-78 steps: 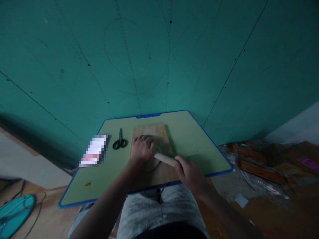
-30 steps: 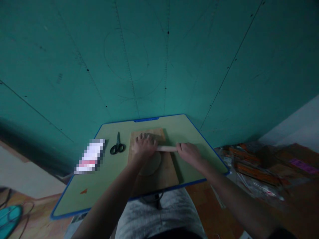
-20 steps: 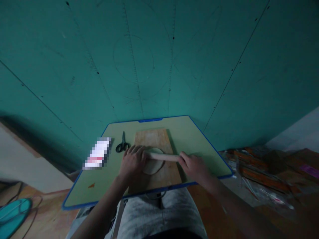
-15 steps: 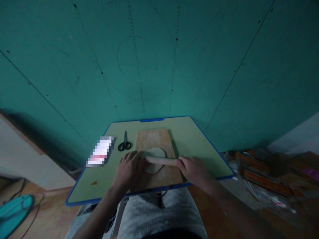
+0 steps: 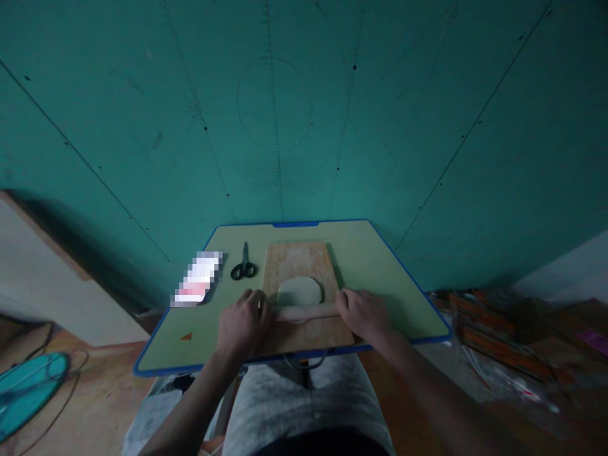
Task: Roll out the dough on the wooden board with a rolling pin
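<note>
A pale rolling pin (image 5: 306,312) lies crosswise over the near edge of a flat round of dough (image 5: 300,291). My left hand (image 5: 244,322) is closed around the pin's left end, and my right hand (image 5: 363,311) grips its right end. Beneath the dough is a wooden board (image 5: 299,256), which reaches to the near edge of the table. Most of the dough shows beyond the pin; a thin strip peeks out on the near side.
The small blue-edged table (image 5: 389,285) stands against a green wall (image 5: 304,139). Black-handled scissors (image 5: 244,269) and a blurred-out bright rectangle (image 5: 197,278) lie left of the board. A small brown triangle (image 5: 186,336) is near the front left. Clutter (image 5: 494,335) covers the floor at right.
Both hands have drawn the rolling pin toward me, from the dough's middle to its near edge. The pin now lies more level, and the view has shifted slightly.
</note>
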Demonstrator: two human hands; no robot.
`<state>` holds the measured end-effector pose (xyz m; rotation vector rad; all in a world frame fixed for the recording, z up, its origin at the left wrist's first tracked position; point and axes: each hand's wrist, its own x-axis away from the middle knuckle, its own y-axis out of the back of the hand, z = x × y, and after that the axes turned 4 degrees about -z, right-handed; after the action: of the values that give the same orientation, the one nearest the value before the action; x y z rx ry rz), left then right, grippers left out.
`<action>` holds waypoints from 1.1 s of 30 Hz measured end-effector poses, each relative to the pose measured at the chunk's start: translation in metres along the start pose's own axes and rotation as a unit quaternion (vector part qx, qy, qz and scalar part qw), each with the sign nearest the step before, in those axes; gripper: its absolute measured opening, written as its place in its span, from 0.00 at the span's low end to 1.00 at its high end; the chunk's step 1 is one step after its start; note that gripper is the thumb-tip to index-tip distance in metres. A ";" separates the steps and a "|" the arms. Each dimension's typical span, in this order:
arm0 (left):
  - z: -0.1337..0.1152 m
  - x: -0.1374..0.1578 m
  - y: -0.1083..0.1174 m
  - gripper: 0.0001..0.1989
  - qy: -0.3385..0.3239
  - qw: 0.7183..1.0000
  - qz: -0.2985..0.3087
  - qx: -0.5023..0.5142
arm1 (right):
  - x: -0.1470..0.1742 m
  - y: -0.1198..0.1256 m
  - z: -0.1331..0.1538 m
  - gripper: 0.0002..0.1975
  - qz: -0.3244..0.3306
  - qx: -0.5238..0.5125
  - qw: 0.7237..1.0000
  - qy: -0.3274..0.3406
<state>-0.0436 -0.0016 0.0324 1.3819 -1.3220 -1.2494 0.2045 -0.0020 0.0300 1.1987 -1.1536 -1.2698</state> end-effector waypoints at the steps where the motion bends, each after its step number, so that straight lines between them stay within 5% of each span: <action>1: -0.001 -0.003 0.000 0.15 0.000 1.000 -0.008 -0.004 | -0.003 0.001 0.000 0.18 0.001 -0.005 1.000 -0.009; 8: -0.003 -0.028 -0.003 0.13 -0.051 0.996 -0.073 -0.007 | -0.032 0.005 0.002 0.14 0.017 -0.034 0.998 -0.050; 21: -0.004 -0.083 -0.002 0.16 -0.029 0.996 -0.077 -0.025 | -0.100 0.003 0.009 0.12 -0.048 -0.080 0.991 -0.095; 26: -0.004 -0.086 -0.003 0.16 -0.021 0.997 -0.067 -0.016 | -0.108 -0.008 0.008 0.09 -0.091 -0.114 0.988 -0.051; 33: 0.000 -0.059 -0.012 0.15 -0.056 0.995 -0.078 0.014 | -0.084 -0.031 -0.007 0.18 -0.101 -0.154 0.983 0.025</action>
<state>-0.0384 0.0586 0.0271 1.4772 -1.3330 -1.4357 0.2108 0.0834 0.0025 1.1266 -0.7769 -1.4998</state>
